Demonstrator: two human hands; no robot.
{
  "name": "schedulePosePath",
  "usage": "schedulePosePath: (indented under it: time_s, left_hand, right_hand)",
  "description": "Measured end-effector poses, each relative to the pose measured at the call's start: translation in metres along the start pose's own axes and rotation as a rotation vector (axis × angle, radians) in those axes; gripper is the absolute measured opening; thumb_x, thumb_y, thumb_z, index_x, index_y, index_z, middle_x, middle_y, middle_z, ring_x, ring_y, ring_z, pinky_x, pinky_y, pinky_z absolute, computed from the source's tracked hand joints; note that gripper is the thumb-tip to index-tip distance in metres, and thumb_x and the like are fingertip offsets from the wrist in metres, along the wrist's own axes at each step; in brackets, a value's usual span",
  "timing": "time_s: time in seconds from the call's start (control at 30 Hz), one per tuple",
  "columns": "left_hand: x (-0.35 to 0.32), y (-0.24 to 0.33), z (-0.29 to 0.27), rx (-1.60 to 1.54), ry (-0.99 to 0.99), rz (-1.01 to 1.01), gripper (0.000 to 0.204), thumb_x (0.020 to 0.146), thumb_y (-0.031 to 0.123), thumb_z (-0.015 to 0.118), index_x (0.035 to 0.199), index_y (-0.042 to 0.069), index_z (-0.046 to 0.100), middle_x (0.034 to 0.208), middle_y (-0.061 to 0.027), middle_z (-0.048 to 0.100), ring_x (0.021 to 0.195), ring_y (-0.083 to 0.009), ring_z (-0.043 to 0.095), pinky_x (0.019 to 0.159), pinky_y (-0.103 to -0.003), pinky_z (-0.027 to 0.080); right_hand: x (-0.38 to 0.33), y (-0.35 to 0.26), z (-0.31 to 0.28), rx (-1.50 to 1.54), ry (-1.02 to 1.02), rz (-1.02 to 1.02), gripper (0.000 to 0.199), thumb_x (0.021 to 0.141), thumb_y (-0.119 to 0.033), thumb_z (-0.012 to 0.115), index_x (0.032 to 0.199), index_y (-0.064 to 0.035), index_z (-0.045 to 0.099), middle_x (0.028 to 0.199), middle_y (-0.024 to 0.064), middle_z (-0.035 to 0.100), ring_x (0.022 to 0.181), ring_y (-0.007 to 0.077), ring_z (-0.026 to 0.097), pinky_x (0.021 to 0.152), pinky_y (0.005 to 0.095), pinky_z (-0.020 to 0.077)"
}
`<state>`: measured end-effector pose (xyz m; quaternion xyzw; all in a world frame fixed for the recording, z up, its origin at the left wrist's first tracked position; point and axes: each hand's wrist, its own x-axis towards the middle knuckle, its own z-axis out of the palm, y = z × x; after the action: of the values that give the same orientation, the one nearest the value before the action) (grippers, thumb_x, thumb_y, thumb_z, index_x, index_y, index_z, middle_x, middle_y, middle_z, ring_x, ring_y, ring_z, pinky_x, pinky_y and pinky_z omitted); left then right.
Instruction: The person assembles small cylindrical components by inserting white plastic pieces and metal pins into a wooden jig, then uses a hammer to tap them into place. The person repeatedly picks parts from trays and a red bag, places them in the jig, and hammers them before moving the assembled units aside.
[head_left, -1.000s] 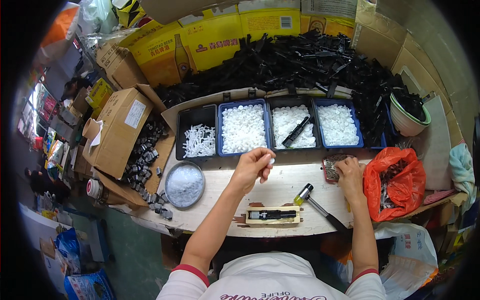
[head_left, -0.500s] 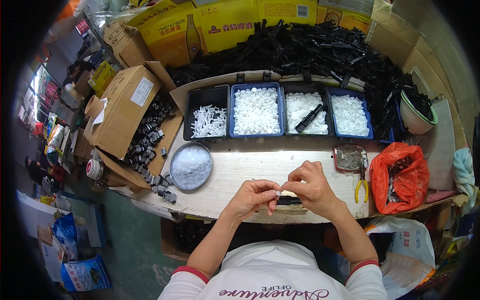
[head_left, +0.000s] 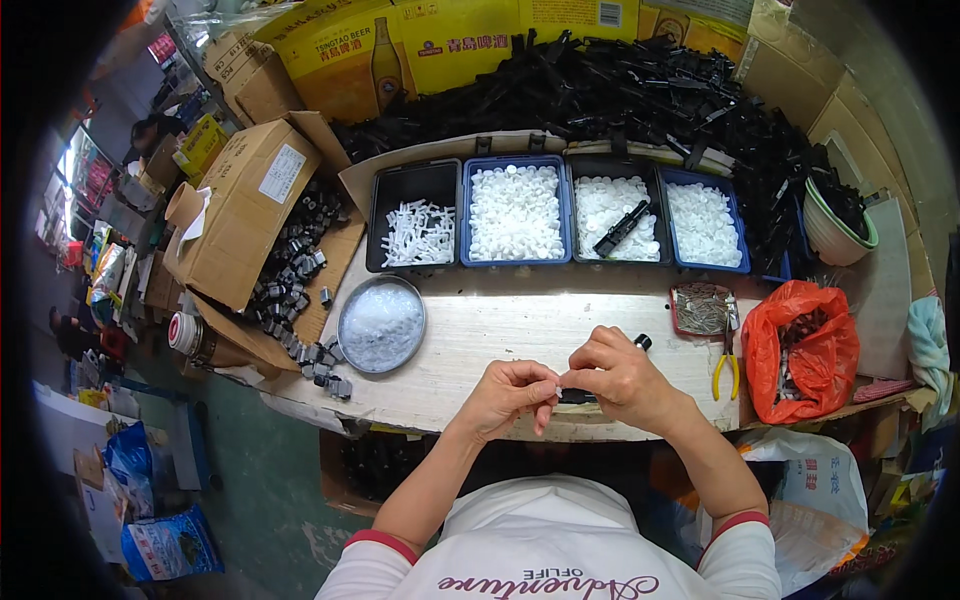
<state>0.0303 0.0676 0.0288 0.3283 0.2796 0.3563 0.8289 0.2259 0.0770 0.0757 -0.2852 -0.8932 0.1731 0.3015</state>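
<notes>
Both hands now stay together at the near edge of the pale wooden bench (head_left: 520,330), as half a second ago. The left hand (head_left: 508,393) and right hand (head_left: 622,380) pinch a small white plastic part (head_left: 556,392) between closed fingertips. Beyond stand the round metal dish (head_left: 381,324), four trays of white parts (head_left: 516,212) and yellow-handled pliers (head_left: 725,362).

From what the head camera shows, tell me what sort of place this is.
Probably a small hand-assembly workshop. A row of trays holds sorted white plastic parts, a big heap of black plastic pieces lies behind them, and cardboard boxes crowd the wooden workbench.
</notes>
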Motion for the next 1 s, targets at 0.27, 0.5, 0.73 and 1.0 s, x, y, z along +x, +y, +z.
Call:
schedulePosePath:
  time_s: [0.27,0.5,0.73,1.0]
  left_hand:
    - [0.0,-0.004,0.0,0.063,0.025,-0.009,0.01,0.082,0.006,0.059,0.085,-0.004,0.06,0.07,-0.0084,0.058,0.052,-0.0131,0.058,0.044,-0.025,0.05]
    - [0.0,-0.01,0.003,0.041,0.041,0.03,0.011,0.082,0.006,0.059,0.086,-0.004,0.06,0.072,-0.0094,0.059,0.055,-0.0137,0.059,0.045,-0.025,0.05]
    - [0.003,-0.015,-0.001,-0.026,0.125,0.159,0.008,0.083,0.002,0.056,0.088,-0.003,0.059,0.075,-0.0125,0.06,0.058,-0.0161,0.06,0.047,-0.028,0.053]
    - [-0.001,-0.015,0.009,0.68,0.22,0.396,0.018,0.077,0.006,0.064,0.094,0.001,0.061,0.082,-0.0087,0.06,0.066,-0.0136,0.056,0.055,-0.025,0.046]
  right_hand:
    - [-0.003,-0.002,0.0,-0.024,-0.046,0.002,0.032,0.052,0.005,0.063,0.082,-0.0048,0.06,0.079,0.0054,0.053,0.077,0.0214,0.047,0.068,0.0329,0.0385]
    - [-0.007,-0.004,0.004,-0.009,0.016,0.01,0.026,0.057,0.003,0.061,0.082,-0.004,0.058,0.077,0.0056,0.052,0.076,0.0221,0.048,0.066,0.0323,0.0393]
    - [-0.018,-0.01,0.024,-0.005,0.267,0.163,0.023,0.062,0.003,0.063,0.084,-0.0032,0.059,0.077,0.0065,0.056,0.069,0.0223,0.05,0.064,0.0329,0.0387]
    - [-0.031,-0.01,0.041,-0.111,0.327,0.237,0.015,0.066,-0.004,0.066,0.08,-0.0052,0.059,0.075,0.0044,0.056,0.067,0.0205,0.05,0.063,0.0323,0.0351]
